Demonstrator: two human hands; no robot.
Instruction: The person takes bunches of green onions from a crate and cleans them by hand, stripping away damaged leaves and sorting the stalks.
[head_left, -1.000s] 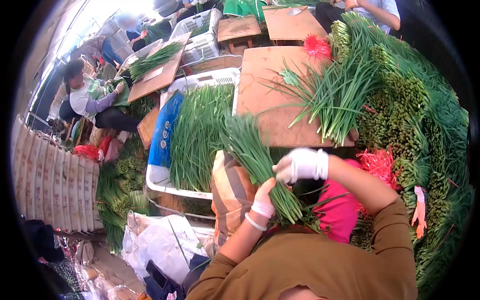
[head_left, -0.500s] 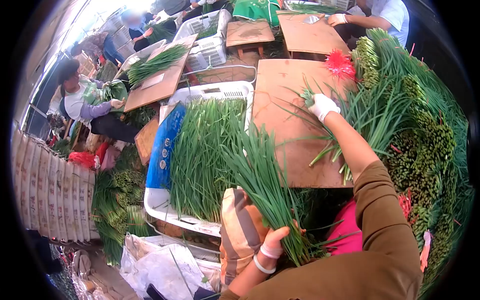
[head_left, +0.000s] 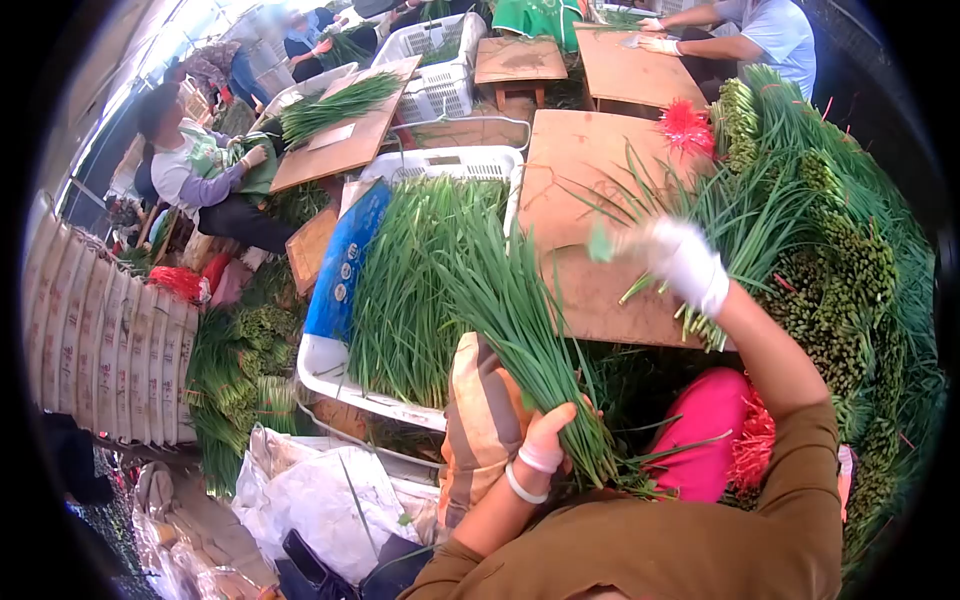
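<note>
My left hand [head_left: 548, 437], bare-fingered with white bands at the wrist, is closed around the lower stems of a bunch of green chives [head_left: 530, 345]. The leaves of that bunch slant up and left over the crate. My right hand [head_left: 680, 262] wears a white glove and hovers over the near wooden board [head_left: 590, 300]. Motion smears its fingers, and a blurred green patch [head_left: 600, 243] shows at their tips; what it is I cannot make out. Beside that hand, loose chives [head_left: 735, 245] lie across the board's right side.
A white crate [head_left: 325, 370] packed with upright chives stands left of the board. Bundled chives [head_left: 845, 260] are heaped at the right. Red ties [head_left: 687, 128] lie on the board's far corner. Several people sit at other boards [head_left: 345, 135]. A white sack [head_left: 315, 490] lies lower left.
My right hand has moved down and toward me from the board's far part, and is blurred now. My left hand still holds the chives. The view has shifted slightly.
</note>
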